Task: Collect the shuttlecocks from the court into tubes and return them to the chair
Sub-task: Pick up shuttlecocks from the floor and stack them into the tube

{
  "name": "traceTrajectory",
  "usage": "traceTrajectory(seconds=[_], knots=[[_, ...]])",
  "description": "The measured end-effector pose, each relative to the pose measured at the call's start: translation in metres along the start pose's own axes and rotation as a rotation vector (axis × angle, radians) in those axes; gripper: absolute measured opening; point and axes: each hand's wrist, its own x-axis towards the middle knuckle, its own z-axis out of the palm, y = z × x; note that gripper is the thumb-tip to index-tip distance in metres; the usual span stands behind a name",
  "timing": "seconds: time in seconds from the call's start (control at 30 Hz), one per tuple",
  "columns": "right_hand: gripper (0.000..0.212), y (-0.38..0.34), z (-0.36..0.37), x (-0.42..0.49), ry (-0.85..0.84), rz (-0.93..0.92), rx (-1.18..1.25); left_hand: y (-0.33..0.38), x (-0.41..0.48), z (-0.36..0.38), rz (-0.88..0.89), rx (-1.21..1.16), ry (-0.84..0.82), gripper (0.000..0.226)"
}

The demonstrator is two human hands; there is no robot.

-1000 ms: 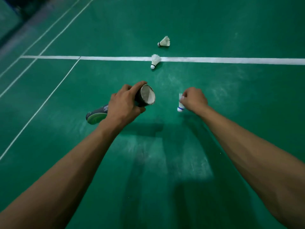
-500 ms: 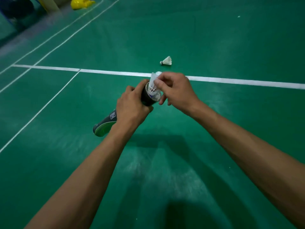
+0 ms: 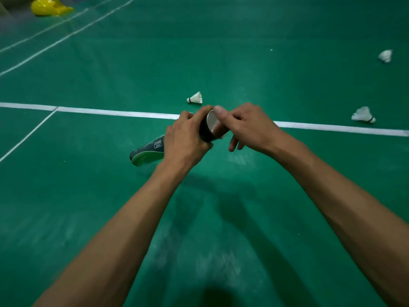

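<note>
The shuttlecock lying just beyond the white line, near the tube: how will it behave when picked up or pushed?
The shuttlecock is probably light: mostly thin white feathers on a small base. The feathers look fragile; a hard squeeze may bend them. Lying on its side, the cone would likely roll in a curve.

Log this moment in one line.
left hand: grips tube | right hand: thumb, forefinger at tube mouth | floor: three loose shuttlecocks
</note>
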Motion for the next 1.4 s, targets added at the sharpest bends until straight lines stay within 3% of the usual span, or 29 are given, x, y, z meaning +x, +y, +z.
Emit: traceTrajectory(seconds=[0.2,0.4,0.57,0.77,1.0,1.13,1.4], knots=[[0.036,-0.011,0.015,-0.007,-0.172,0.156,0.066,-0.025,0.006,0.007,-0.015,-0.087,0.026,0.089],[0.049,-0.036,0.027,0.009,-0.255,0.261,-0.023,-0.025,0.013,0.003,0.068,-0.161,0.049,0.082],[0.053,-0.063,0.050,0.024,-0.286,0.266,-0.099,-0.052,0.012,-0.009,0.006,-0.234,0.079,0.077],[0.037,-0.082,0.062,0.037,-0.110,0.189,-0.032,-0.054,0.026,-0.027,-0.032,-0.312,0.133,0.069],[0.051,-0.093,0.066,0.056,-0.404,0.365,0.101,-0.082,0.021,-0.031,-0.014,-0.251,0.095,0.087],[0.047,-0.088,0.094,0.060,-0.527,0.287,0.079,-0.109,0.014,-0.028,-0.053,-0.205,0.098,0.081],[0.051,-0.058,0.120,0.069,-0.615,0.269,0.124,-0.132,0.005,-0.013,-0.019,-0.117,0.045,0.076]])
